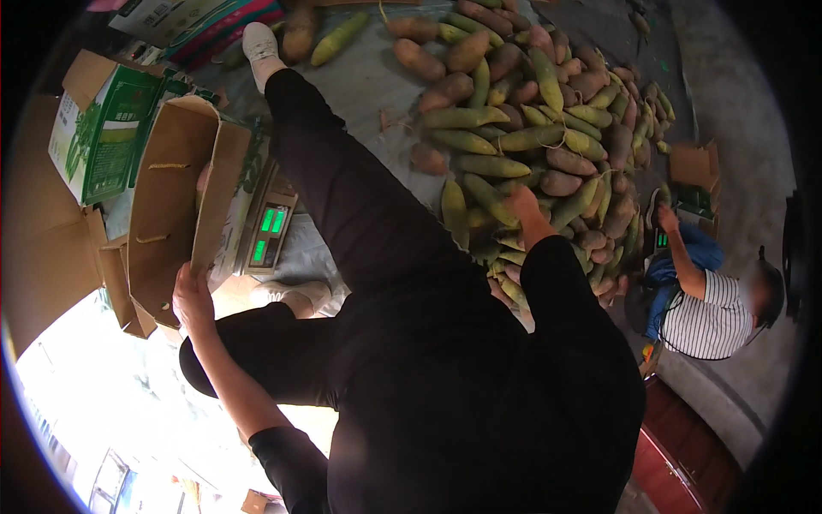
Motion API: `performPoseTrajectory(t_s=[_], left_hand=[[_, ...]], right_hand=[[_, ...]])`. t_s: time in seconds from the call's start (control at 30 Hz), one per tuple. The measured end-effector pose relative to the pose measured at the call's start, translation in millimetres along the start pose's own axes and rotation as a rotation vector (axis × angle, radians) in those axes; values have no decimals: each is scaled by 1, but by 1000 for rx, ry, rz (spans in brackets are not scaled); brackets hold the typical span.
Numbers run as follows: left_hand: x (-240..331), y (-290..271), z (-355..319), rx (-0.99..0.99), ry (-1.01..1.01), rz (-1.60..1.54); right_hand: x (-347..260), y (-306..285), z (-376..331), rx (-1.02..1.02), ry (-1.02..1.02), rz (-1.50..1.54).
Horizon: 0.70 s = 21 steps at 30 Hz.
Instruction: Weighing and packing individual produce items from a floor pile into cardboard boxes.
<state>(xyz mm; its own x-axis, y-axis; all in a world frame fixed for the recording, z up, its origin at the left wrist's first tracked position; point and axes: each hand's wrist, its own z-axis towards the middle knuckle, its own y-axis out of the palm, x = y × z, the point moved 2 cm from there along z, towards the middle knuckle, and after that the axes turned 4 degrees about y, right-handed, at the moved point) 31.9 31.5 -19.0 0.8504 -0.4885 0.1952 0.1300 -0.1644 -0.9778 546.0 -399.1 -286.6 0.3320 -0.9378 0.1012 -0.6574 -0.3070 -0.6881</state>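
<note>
A: Where is the left hand (192,295)?

B: On the open cardboard box (171,206), which stands on the electronic scale (267,231). The forearm runs up from the lower edge, bare below a black sleeve, and the hand rests at the bottom corner of the box's near flap. The fingers curl over the flap's edge, closed on the cardboard.

A: And the right hand (524,208)?

B: Stretched out well to the right of the scale, into the heap of long green and reddish-brown fruits (539,128) lying on the grey ground sheet (364,86). The arm is nearly straight, black sleeve down to the wrist. The hand lies low among the fruits at the near edge of the heap; its fingers are buried between them, so I cannot tell how far they are open or whether they have hold of one.

A: What else stands around the scale?

B: Just left of it, a green-and-white printed carton (98,128) behind the open box. The person's black-trousered leg (342,188) crosses between scale and heap, ending in a white shoe (259,47). Far right of the scale, beyond the heap, another person in a striped shirt (711,321) crouches by a small box (695,167).
</note>
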Motion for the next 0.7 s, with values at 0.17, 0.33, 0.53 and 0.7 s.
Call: performPoseTrajectory(t_s=[0.17, 0.33, 0.53, 0.7], left_hand=[[4, 6, 6, 20, -4, 5], [6, 2, 4, 20, -19, -47], [0, 3, 5, 5, -28, -44], [2, 3, 4, -27, -83, 52]], right_hand=[[0, -23, -68, -11, 226, 25], [-30, -23, -81, -14, 186, -35], [-49, -27, -90, 71, 204, -21], [-25, 20, -59, 259, -113, 179]])
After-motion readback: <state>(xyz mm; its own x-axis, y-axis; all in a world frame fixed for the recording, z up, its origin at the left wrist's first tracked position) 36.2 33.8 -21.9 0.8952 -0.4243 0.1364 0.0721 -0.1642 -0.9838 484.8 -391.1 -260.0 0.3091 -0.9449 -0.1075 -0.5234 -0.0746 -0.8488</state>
